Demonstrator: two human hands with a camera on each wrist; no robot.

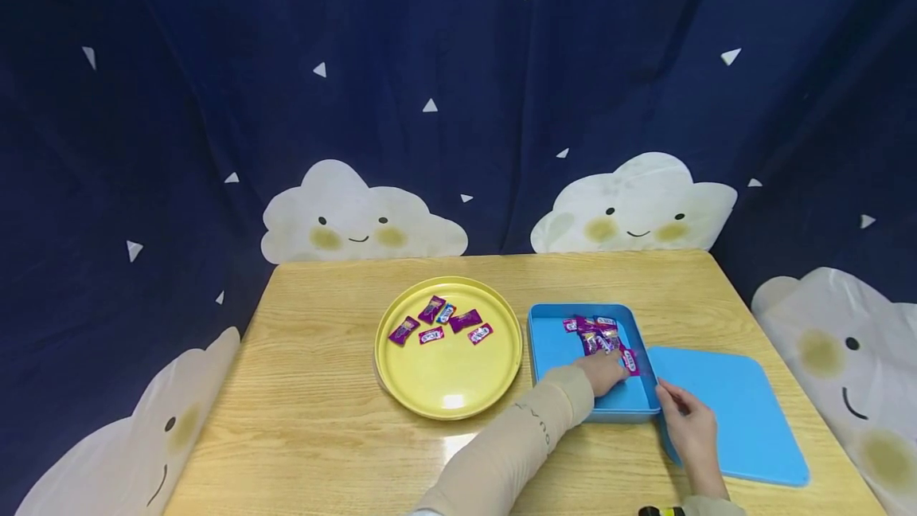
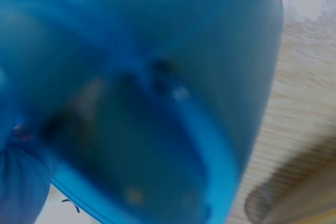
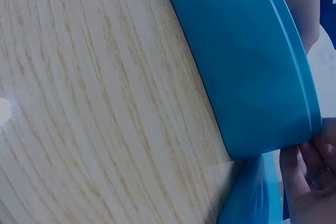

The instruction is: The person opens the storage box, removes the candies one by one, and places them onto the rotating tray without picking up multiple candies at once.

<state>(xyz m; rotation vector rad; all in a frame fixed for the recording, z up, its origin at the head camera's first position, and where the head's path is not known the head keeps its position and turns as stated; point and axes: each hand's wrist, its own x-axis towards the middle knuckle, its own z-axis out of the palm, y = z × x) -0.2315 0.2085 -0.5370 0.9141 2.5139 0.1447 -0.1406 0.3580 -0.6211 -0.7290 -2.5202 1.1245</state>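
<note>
In the head view my left hand [image 1: 605, 373] reaches into the blue box [image 1: 562, 357]. Its fingertips are among several purple and pink wrapped candies [image 1: 600, 333]; whether they pinch one is hidden. A close, blurred blue surface [image 2: 231, 66] fills much of the left wrist view. With thumb and fingers, my right hand [image 1: 693, 430] pinches the rim at the box's near right corner, also seen in the right wrist view, where the fingers [image 3: 299, 174] meet the box wall [image 3: 252, 77]. To the left, a round yellow tray [image 1: 451, 377] bears several wrapped candies [image 1: 466, 321].
A blue lid [image 1: 752, 420] lies flat right of the box, partly behind my right hand. All stand on a wooden table [image 1: 301, 404]. Behind it hangs a dark blue curtain [image 1: 401, 38] with white cloud shapes. My left forearm [image 1: 501, 452] crosses the table's front.
</note>
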